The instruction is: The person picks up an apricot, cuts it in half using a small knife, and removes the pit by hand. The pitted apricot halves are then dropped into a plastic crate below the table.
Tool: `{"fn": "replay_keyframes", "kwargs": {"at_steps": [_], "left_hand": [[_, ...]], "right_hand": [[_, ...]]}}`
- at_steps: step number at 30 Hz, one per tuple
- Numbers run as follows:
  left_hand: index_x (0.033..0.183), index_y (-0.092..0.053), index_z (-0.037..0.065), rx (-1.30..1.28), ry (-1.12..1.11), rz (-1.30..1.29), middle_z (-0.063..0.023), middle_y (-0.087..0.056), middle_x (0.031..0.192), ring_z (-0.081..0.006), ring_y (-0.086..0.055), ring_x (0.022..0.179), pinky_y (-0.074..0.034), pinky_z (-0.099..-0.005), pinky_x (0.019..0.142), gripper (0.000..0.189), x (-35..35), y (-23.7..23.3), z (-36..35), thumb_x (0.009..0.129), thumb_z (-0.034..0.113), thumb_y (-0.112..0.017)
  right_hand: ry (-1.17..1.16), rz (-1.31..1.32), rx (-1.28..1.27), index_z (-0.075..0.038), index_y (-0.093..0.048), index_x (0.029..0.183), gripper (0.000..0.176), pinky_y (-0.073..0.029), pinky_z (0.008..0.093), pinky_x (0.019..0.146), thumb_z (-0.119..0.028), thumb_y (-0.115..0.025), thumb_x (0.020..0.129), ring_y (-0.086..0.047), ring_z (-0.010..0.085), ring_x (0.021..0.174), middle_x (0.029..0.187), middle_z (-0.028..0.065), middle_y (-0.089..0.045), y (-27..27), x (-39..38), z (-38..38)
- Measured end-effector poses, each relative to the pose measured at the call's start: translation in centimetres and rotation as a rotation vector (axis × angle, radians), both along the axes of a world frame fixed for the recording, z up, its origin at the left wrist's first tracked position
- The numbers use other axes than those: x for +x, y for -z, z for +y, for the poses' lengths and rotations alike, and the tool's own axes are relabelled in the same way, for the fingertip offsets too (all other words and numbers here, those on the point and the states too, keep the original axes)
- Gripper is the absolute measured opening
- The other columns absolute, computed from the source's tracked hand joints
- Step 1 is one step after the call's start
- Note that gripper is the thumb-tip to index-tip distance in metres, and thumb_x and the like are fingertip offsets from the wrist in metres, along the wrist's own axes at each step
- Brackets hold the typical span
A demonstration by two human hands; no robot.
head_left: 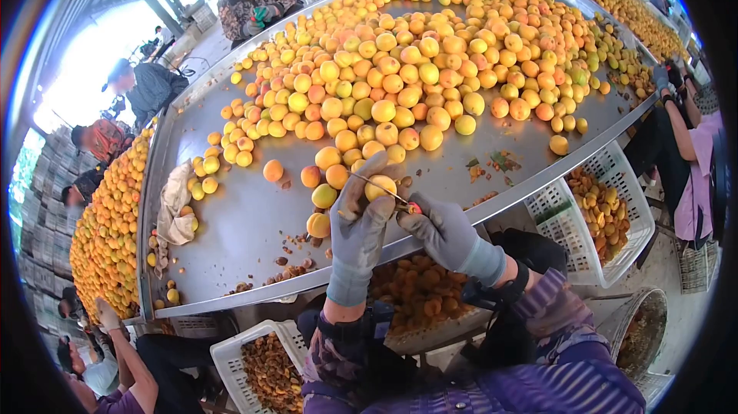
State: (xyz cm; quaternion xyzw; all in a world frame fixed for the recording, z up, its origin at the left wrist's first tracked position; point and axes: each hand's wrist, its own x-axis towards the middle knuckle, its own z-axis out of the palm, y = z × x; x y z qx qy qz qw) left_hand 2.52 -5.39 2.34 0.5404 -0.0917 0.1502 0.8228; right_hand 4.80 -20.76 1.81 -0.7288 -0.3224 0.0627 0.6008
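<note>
My left hand, in a grey work glove, is closed around a yellow-orange apricot above the table's near edge. In my right hand, gloved the same way, is a small knife with a red handle end. Its thin blade lies across the apricot; how deep it cuts cannot be made out. Just beyond my hands, several loose apricots sit at the front of a large apricot pile. Apricot stones and brown scraps are scattered left of my hands on the metal table.
A white crate of halved apricots stands at right; halves also fill a container below my hands. A crate at lower left holds brown stones. A crumpled cloth lies on the table. Other people work around the tables.
</note>
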Motion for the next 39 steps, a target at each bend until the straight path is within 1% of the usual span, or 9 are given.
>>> {"fn": "replay_keyframes", "kwargs": {"at_steps": [7,12,19,24,27,28,31,34,39], "left_hand": [[0.135,-0.044,-0.004,0.096,-0.078,0.063,-0.0094,-0.059,0.116,-0.0166,-0.057,0.106,-0.048,-0.0303,0.092,0.06,-0.1,0.1,0.1,0.083,0.009,-0.072],[0.13,-0.048,-0.002,-0.335,0.047,0.036,-0.009,-0.061,0.111,-0.0149,-0.061,0.095,-0.051,-0.0274,0.082,0.049,0.0,0.7,-0.3,0.09,0.021,-0.066],[0.128,-0.049,-0.001,-0.399,-0.017,0.109,-0.0076,-0.062,0.108,-0.0145,-0.062,0.089,-0.052,-0.0276,0.076,0.046,-0.2,0.6,-0.6,0.093,0.025,-0.061],[0.126,-0.051,0.0,-0.156,-0.095,0.031,-0.0051,-0.062,0.107,-0.0139,-0.061,0.086,-0.052,-0.0289,0.072,0.039,0.1,0.2,-0.3,0.098,0.027,-0.052],[0.122,-0.052,0.002,-0.278,-0.106,0.061,-0.0049,-0.061,0.104,-0.0145,-0.06,0.08,-0.049,-0.0285,0.066,0.036,-0.3,-1.0,-0.5,0.098,0.03,-0.052],[0.127,-0.047,0.001,-0.378,0.003,0.057,-0.0078,-0.061,0.106,-0.0166,-0.056,0.096,-0.051,-0.0354,0.081,0.043,-0.3,-0.3,0.3,0.099,0.033,-0.048],[0.127,-0.047,0.003,-0.617,0.137,0.089,-0.0083,-0.06,0.106,-0.0173,-0.057,0.098,-0.05,-0.0373,0.084,0.043,-0.1,0.8,1.4,0.099,0.035,-0.047],[0.125,-0.049,0.005,-0.355,0.09,0.075,-0.0087,-0.061,0.105,-0.0177,-0.058,0.097,-0.051,-0.0372,0.085,0.04,-0.1,0.2,1.3,0.097,0.033,-0.052],[0.12,-0.053,0.003,-0.307,-0.054,0.061,-0.008,-0.061,0.102,-0.0174,-0.06,0.096,-0.053,-0.036,0.081,0.041,0.0,-0.4,1.1,0.097,0.036,-0.051]], "right_hand": [[0.064,-0.059,-0.033,-0.004,-0.055,0.107,0.032,-0.047,0.0388,0.059,-0.034,-0.056,0.094,-0.06,0.0395,0.07,0.075,0.017,-0.06,0.7,0.0,0.3],[0.106,-0.106,-0.02,-0.005,-0.054,0.106,0.033,-0.046,0.0404,0.057,-0.035,-0.058,0.093,-0.059,0.0401,0.07,0.072,0.0171,-0.059,0.7,-0.7,0.9],[0.114,-0.033,-0.073,-0.005,-0.053,0.105,0.032,-0.046,0.0401,0.056,-0.034,-0.057,0.094,-0.06,0.04,0.069,0.072,0.0174,-0.059,0.9,-0.9,0.9],[0.148,-0.103,-0.037,-0.006,-0.053,0.104,0.03,-0.046,0.04,0.055,-0.033,-0.059,0.093,-0.06,0.0404,0.067,0.071,0.017,-0.058,0.4,-0.8,1.1],[0.16,-0.191,-0.134,-0.006,-0.053,0.104,0.03,-0.046,0.0412,0.054,-0.032,-0.06,0.092,-0.06,0.0398,0.066,0.071,0.0164,-0.059,0.2,-0.8,0.9],[0.159,-0.19,-0.131,-0.006,-0.053,0.104,0.03,-0.046,0.0412,0.054,-0.032,-0.06,0.092,-0.06,0.0398,0.066,0.071,0.0164,-0.059,0.2,-0.8,0.9],[0.175,-0.272,-0.169,-0.006,-0.054,0.103,0.03,-0.046,0.0422,0.054,-0.032,-0.062,0.09,-0.06,0.0396,0.067,0.071,0.0166,-0.059,0.5,-0.8,0.8],[0.173,-0.25,-0.235,-0.005,-0.053,0.1,0.029,-0.046,0.0426,0.054,-0.031,-0.062,0.09,-0.06,0.0395,0.066,0.071,0.0167,-0.059,0.7,-0.7,0.7],[0.205,-0.306,-0.206,-0.006,-0.054,0.091,0.022,-0.044,0.0384,0.052,-0.025,-0.065,0.088,-0.057,0.0383,0.059,0.063,0.0154,-0.054,0.4,-0.5,0.7]]}}
